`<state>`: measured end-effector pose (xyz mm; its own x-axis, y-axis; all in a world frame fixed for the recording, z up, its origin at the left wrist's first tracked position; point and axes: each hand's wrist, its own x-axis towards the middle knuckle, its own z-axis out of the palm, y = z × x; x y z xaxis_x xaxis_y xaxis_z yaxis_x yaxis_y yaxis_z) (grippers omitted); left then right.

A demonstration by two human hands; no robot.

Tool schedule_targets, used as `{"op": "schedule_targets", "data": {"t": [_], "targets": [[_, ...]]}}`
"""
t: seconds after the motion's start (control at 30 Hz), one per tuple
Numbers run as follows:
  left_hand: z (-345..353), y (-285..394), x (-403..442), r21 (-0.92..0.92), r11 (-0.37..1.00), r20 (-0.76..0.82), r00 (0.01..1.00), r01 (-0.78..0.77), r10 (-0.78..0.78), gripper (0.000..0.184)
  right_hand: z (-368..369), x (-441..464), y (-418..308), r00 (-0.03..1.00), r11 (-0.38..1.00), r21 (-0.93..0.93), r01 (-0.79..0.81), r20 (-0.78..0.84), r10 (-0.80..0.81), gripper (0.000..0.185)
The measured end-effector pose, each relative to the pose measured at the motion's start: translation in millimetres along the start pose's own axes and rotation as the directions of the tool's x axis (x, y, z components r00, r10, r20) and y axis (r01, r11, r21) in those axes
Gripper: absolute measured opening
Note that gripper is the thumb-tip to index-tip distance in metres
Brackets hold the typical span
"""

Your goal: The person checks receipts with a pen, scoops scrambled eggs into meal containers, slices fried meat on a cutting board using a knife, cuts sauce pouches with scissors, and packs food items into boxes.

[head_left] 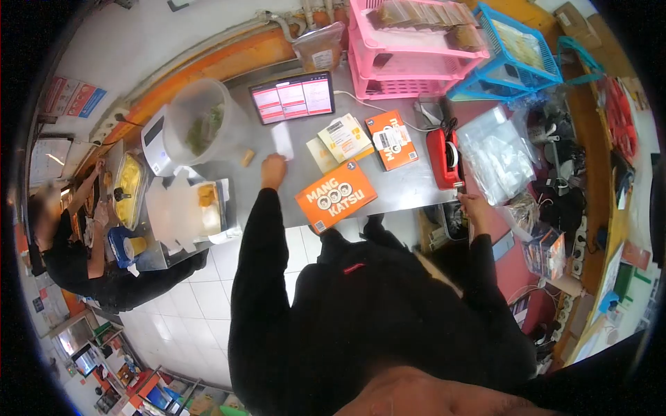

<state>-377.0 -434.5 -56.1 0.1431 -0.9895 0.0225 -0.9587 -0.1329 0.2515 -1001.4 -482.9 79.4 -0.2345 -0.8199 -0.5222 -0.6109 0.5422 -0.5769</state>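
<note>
My left hand (274,171) is closed on the metal counter, its fingers at the lower end of a white paper slip (281,141). My right hand (475,207) is pinched just below the front edge of a red tape dispenser (442,161); whatever sits between the fingertips is too small to make out. Between the hands lies an orange box printed "MANG KATSU" (336,196), close to the counter's front edge. Behind it are a smaller orange box (391,141) and pale printed cards (343,139). A lit tablet (292,98) stands beyond the slip.
Pink rack (409,69) and blue basket (517,55) line the back. Plastic bags (496,152) lie right of the dispenser. At left stand a clear tub with greens (198,121), an open white carton (177,208) and a yellow-filled tray (129,191). Another person (66,243) works there.
</note>
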Motion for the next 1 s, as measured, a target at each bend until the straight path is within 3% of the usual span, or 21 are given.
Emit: {"op": "schedule_targets", "data": {"t": [0.07,0.1,0.17,0.2,0.27,0.3,0.4,0.47,0.5,0.53,0.57,0.6,0.7,0.8,0.9,1.0], "targets": [[-16,2,4,-0.209,0.977,-0.121,0.991,0.032,-0.058,0.015,14,21,12,1.000,0.998,-0.061,0.021,0.010,-0.020,0.025],[-38,9,7,-0.502,0.855,0.024,0.990,0.129,-0.136,0.019,23,73,86,0.928,0.737,-0.630,0.243,-0.069,-0.366,0.021],[-104,34,10,-0.857,0.361,0.340,0.930,0.369,-0.143,0.028,13,71,147,0.931,0.707,-0.657,0.262,-0.021,-0.365,0.027],[-137,51,10,-0.882,0.036,0.467,0.881,0.470,-0.078,0.033,8,68,155,0.927,0.681,-0.676,0.282,0.010,-0.374,0.031],[-213,99,-16,-0.869,-0.219,0.432,0.896,0.444,0.100,0.040,11,55,154,0.988,0.814,-0.575,0.076,0.151,0.014,0.029],[-229,116,-27,-0.835,-0.335,0.394,0.899,0.436,0.188,0.044,18,44,152,0.950,0.843,-0.534,-0.058,0.231,0.212,0.028],[-221,136,-40,-0.895,0.182,0.442,0.862,0.407,0.246,0.055,47,9,103,0.894,0.670,-0.726,0.158,0.393,0.215,0.025],[-181,134,-50,-0.792,0.550,0.355,0.933,0.265,0.062,0.053,72,15,99,0.820,0.582,-0.657,0.479,0.572,-0.030,0.024],[-174,138,-51,-0.674,0.710,0.281,0.960,0.205,-0.011,0.052,80,15,89,0.789,0.621,-0.586,0.520,0.609,-0.086,0.023],[-167,144,-56,-0.557,0.829,0.074,0.997,0.053,-0.014,0.049,89,15,79,0.753,0.653,-0.511,0.559,0.642,-0.142,0.023],[-167,156,-63,-0.390,0.918,-0.134,0.991,-0.075,0.024,0.046,92,5,54,0.762,0.778,-0.404,0.481,0.632,-0.142,0.023],[-168,162,-70,-0.188,0.968,-0.325,0.941,-0.167,0.099,0.044,94,-2,33,0.770,0.878,-0.281,0.387,0.622,-0.140,0.024],[-152,155,-82,-0.051,0.852,-0.333,0.813,-0.522,0.478,0.035,98,-8,1,0.719,0.756,-0.294,0.585,0.619,-0.316,0.020],[-151,155,-98,-0.103,0.831,-0.125,0.836,-0.547,0.535,0.027,97,-25,-32,0.760,0.855,-0.248,0.455,0.609,-0.227,0.021],[-157,163,-106,-0.210,0.953,0.089,0.966,-0.218,0.241,0.026,96,-41,-58,0.738,0.826,-0.247,0.507,0.619,-0.269,0.023],[-158,158,-103,-0.208,0.944,0.106,0.954,-0.256,0.282,0.027,96,-55,-78,0.729,0.881,-0.130,0.455,0.622,-0.285,0.024]]}}
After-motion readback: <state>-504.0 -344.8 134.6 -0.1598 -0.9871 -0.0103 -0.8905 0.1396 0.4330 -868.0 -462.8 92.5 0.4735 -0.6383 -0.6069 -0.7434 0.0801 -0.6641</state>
